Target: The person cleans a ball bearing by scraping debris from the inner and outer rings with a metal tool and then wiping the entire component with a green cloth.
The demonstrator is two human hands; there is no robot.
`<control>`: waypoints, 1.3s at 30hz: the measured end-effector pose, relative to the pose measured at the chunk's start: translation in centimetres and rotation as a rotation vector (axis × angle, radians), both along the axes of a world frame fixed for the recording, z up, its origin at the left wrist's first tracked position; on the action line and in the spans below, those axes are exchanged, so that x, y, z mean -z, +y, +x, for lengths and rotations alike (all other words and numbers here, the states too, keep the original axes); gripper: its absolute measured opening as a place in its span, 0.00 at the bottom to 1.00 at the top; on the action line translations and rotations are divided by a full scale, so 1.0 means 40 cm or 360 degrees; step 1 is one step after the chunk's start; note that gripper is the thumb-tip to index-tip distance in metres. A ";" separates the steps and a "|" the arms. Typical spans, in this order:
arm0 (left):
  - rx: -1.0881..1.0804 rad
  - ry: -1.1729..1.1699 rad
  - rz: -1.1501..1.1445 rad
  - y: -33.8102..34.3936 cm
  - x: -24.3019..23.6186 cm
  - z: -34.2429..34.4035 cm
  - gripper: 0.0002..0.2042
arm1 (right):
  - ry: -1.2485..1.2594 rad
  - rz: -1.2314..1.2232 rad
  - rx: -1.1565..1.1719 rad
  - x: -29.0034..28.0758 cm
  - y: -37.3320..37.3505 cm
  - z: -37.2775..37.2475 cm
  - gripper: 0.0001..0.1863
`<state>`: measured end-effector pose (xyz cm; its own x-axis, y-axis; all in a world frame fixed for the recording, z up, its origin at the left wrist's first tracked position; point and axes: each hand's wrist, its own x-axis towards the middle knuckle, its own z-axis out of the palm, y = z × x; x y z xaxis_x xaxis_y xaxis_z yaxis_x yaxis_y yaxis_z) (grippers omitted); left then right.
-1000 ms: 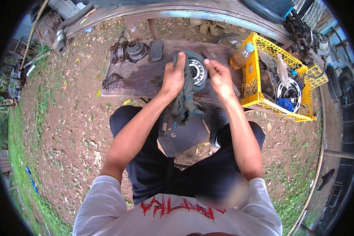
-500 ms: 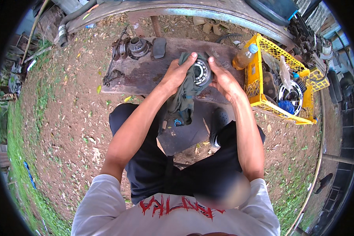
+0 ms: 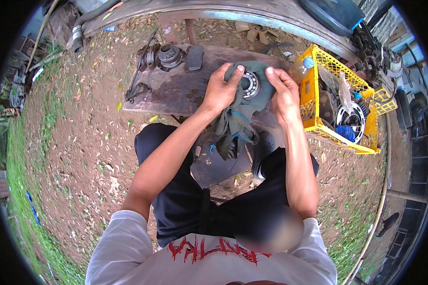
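A steel ball bearing (image 3: 250,86) sits in a dark green cloth (image 3: 236,124) above the wooden bench (image 3: 176,97). My left hand (image 3: 222,89) is closed on the cloth at the bearing's left side, thumb on top near its upper edge. On the other side my right hand (image 3: 285,92) pinches the cloth's edge between thumb and fingers. The cloth wraps round the bearing's top and right, and its loose end hangs toward my knees. Farther left on the bench stand a greasy metal hub (image 3: 169,56) and a dark flat pad (image 3: 194,58).
A yellow plastic crate (image 3: 310,97) with parts and a white ring (image 3: 340,114) stands on the right, a bottle (image 3: 300,71) beside its far left corner. A long metal rod (image 3: 139,66) lies at the bench's left end. A sandal (image 3: 266,141) shows below the bench.
My right hand has moved slightly right and spread the cloth, which now covers the bearing's right side. The bearing and my left hand have shifted a little to the right.
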<state>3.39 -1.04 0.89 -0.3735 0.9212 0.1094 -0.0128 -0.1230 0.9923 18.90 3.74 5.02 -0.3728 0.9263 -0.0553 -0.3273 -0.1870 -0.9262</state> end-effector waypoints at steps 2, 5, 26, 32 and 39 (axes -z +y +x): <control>-0.0184 0.0065 0.0049 0.008 0.010 -0.003 0.13 | -0.0025 -0.0132 -0.0114 0.032 -0.003 0.012 0.15; -0.0383 0.0107 0.0032 0.012 0.006 0.007 0.15 | -0.0424 0.0367 -0.0086 0.060 -0.028 -0.018 0.10; -0.0221 -0.0522 0.0168 -0.012 0.001 0.084 0.20 | -0.1134 0.0494 0.0258 0.050 -0.049 -0.055 0.35; 0.0097 -0.1082 -0.0289 -0.001 -0.064 0.037 0.15 | -0.0685 0.0337 0.0131 0.073 -0.042 -0.034 0.34; 0.0255 -0.0858 -0.0121 -0.012 -0.058 0.028 0.18 | -0.0185 0.0089 0.0068 0.076 -0.018 -0.032 0.32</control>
<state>4.52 -1.50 3.23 -0.2132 0.9687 -0.1270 -0.5328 -0.0064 0.8462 17.64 3.02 1.98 -0.3269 0.9440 -0.0438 -0.2239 -0.1224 -0.9669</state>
